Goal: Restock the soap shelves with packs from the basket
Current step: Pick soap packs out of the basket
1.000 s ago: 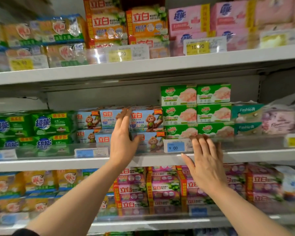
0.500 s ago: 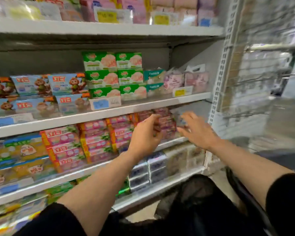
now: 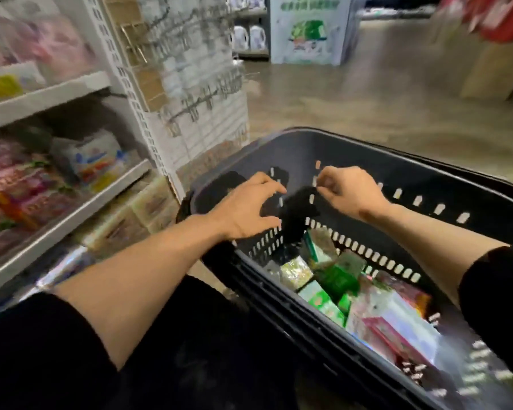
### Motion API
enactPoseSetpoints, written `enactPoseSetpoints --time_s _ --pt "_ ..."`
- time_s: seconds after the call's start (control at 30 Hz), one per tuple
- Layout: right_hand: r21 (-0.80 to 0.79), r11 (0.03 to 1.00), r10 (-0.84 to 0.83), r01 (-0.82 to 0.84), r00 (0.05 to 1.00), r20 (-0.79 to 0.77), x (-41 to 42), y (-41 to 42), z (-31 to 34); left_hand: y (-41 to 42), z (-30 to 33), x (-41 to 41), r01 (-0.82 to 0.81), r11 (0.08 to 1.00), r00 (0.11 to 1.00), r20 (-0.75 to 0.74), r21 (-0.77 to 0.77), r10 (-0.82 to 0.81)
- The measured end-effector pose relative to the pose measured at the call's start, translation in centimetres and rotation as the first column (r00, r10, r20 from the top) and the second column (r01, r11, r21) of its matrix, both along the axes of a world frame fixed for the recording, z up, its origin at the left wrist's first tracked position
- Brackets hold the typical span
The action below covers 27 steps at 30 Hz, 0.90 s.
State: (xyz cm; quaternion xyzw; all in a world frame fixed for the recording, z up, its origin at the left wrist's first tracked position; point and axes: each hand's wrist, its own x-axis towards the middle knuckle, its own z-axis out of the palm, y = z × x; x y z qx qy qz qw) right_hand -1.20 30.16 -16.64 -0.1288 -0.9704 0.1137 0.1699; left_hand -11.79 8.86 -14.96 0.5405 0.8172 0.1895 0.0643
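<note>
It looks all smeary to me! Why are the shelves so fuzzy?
Head view: the white soap shelves smear from motion blur; the dark slotted plastic basket and both hands, left and right, look sharper; wide-angle bending curves the edges.

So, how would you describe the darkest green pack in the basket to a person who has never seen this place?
Start at the dark slotted basket on the floor, right of the shelves. Below the two hands, packs lie heaped at its bottom. The dark green pack sits in the middle of the heap, tilted; the packs around it are pale green, silvery or pink.
</note>
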Motion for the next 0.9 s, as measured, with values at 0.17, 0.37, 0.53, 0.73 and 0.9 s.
enactPoseSetpoints --time_s 0.17,0.37,0.53,0.73,0.9 --pt "-0.108 0.988 -0.069 0.108 0.948 0.311 2.2 3.4 -6.2 6.8 -4.3 -1.1 0.163 0.933 0.984 -0.02 -0.321 -0.179" --pt "-0.199 0.926 -0.189 0.321 0.85 0.492 1.5 5.1 -12.1 12.9 -8.8 -3.6 0.194 0.797 0.965 -0.034 -0.572 -0.26" --pt "-0.311 0.852 -0.208 0.421 0.817 0.537 0.7 3.4 -17.3 15.9 -13.2 -3.8 0.095 0.751 0.986 -0.042 -0.654 -0.161" --pt "-0.367 0.777 -0.266 0.511 0.796 0.544 -0.3 2.1 -20.8 13.8 -20.4 -0.9 -0.035 0.726 0.999 -0.013 -0.686 0.036" --pt "-0.56 0.572 -0.289 0.599 0.786 0.546 -0.5 2.5 -21.0 12.7 -22.4 0.3 -0.099 0.753 0.992 -0.002 -0.651 0.129"
